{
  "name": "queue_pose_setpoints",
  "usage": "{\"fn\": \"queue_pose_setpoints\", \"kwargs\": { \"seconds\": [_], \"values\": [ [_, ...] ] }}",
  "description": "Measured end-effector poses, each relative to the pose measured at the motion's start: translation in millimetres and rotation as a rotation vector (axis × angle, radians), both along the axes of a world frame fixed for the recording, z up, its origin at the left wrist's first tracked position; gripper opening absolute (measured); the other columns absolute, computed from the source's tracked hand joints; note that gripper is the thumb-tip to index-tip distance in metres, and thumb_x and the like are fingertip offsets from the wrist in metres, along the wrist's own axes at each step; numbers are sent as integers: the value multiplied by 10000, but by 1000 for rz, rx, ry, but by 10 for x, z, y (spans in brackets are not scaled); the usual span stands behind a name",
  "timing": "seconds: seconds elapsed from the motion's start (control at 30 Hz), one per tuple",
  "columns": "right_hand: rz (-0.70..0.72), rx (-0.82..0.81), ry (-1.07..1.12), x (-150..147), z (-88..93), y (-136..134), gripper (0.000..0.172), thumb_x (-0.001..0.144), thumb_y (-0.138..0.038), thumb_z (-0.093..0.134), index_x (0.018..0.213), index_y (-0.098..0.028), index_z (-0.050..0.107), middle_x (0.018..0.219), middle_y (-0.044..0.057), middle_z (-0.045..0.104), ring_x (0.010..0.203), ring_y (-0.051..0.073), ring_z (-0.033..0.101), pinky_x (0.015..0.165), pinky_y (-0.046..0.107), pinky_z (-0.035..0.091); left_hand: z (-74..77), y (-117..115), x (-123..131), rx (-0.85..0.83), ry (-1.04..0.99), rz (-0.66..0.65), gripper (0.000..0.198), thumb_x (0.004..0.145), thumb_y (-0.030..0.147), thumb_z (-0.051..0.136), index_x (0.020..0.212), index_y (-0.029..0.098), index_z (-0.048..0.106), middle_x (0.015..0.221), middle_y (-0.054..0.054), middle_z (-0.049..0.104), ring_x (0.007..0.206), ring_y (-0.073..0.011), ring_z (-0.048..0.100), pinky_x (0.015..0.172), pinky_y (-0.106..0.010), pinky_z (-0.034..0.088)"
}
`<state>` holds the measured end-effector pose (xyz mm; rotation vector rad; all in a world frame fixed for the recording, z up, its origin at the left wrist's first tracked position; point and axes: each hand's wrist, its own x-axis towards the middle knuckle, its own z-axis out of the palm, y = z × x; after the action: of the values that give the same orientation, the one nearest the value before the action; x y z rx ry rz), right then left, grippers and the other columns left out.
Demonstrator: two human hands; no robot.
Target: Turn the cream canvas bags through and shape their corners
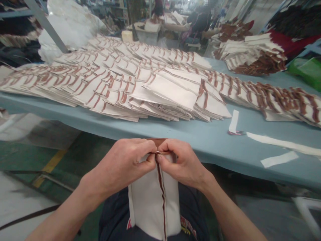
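A cream fabric piece (146, 204) with a brown seam down its middle hangs upright in front of my body. At its top edge, brown material shows behind the fingers. My left hand (132, 155) pinches the cloth just left of the seam, thumb against forefinger. On the other side of the seam, my right hand (179, 160) pinches the same top edge, its fingertips nearly touching those of the left. Something small and shiny shows between the fingertips; I cannot make out what it is.
A blue-covered table (107, 129) stands ahead, with overlapping stacks of cream and brown fabric pieces (173, 88). White strips (279, 160) and a small pair of snips (235, 133) lie at the right. Further back are another fabric pile (253, 55), a white plastic bag (72, 23) and people.
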<state>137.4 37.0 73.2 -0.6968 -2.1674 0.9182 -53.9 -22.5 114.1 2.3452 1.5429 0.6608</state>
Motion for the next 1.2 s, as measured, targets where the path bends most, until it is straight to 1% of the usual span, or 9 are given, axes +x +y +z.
{"fn": "queue_pose_setpoints", "kwargs": {
  "seconds": [0.1,0.2,0.3,0.4,0.57,0.67,0.8,1.0,1.2],
  "values": [
    [-35,-101,-10,-36,-19,-20,109,841,-206,570,735,-219,547,647,-33,586,570,127,505,577,250,391,-70,1,12,32,38,14,222,887,88,510,816,148,711,749,-39,737,669,-145,647,650,-239,440],
    [-74,-144,-37,-50,-8,-31,108,829,-224,574,729,-224,535,630,-40,577,549,123,483,551,245,374,-150,0,8,70,24,18,251,922,104,483,809,145,703,762,-48,731,669,-140,633,643,-236,435],
    [-89,-176,-50,-40,8,-32,124,820,-241,578,710,-224,521,615,-44,556,545,118,469,541,241,361,-175,26,-19,67,-45,36,222,898,123,511,796,139,707,731,-30,712,640,-124,604,619,-226,409],
    [-57,-249,-47,-31,15,-44,137,816,-269,593,708,-218,526,616,-43,555,545,113,469,534,236,359,-116,81,-71,-87,-206,38,149,800,128,558,741,141,694,631,28,632,565,-89,529,559,-202,358],
    [7,-330,25,-58,59,-103,174,787,-251,613,677,-222,481,583,-69,493,527,95,396,505,220,324,24,138,-129,-517,-522,-4,105,748,196,545,686,149,616,607,56,526,556,-81,439,511,-173,332],
    [55,-360,97,-80,112,-122,203,779,-234,597,656,-228,436,593,-68,459,532,92,368,502,217,318,41,122,-115,-613,-640,-12,83,751,228,560,711,159,584,644,59,506,586,-85,428,534,-173,345],
    [84,-397,140,-111,168,-114,233,779,-254,583,632,-229,404,590,-67,416,539,92,343,511,223,308,32,70,-98,-617,-684,-1,82,768,236,566,726,166,568,668,57,499,606,-93,427,545,-186,345],
    [87,-532,91,-139,229,-136,230,749,-298,582,615,-229,408,605,-59,413,573,105,370,524,233,314,74,-10,-93,-507,-632,3,73,772,204,534,709,177,557,668,44,518,643,-118,460,584,-219,374],
    [-14,-382,-33,-105,223,-139,174,741,-226,594,629,-220,461,598,-68,460,563,102,404,546,237,321,24,21,-130,-561,-600,-41,80,820,238,577,773,176,558,742,40,528,689,-124,484,622,-222,409]
  ]
}}
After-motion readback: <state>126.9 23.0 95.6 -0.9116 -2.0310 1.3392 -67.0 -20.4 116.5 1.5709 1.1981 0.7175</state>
